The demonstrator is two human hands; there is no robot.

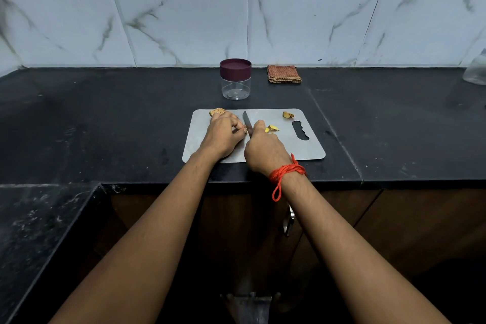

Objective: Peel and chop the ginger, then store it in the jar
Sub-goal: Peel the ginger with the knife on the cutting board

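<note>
**Ginger pinned under the blade, jar waiting with its lid on**

From my remote seat, the knobbly tan ginger root (217,112) lies at the far left corner of the flat grey metal cutting board (310,150). Most of it is hidden under the left hand (223,137), whose grip curls over it and pins it down. I judge the root light, hard and fibrous, with cut faces that turn damp and slippery. It is best held on its rough tan bulk, fingertips tucked back from the edge.

Behind that hand, on the black stone desk (105,113), stands the clear plastic jar (236,79) with its maroon lid on; the lid must come off before storing.

Just right of the left fingers, the narrow steel-bladed knife (247,124) meets the root's end, its handle buried in the closed grip of the right hand (265,153). Beside that hand lie small yellow cut pieces (272,128).

Further right sit a folded orange-checked cloth (284,74) and a clear glass vessel (477,71), both well apart from the work.
</note>
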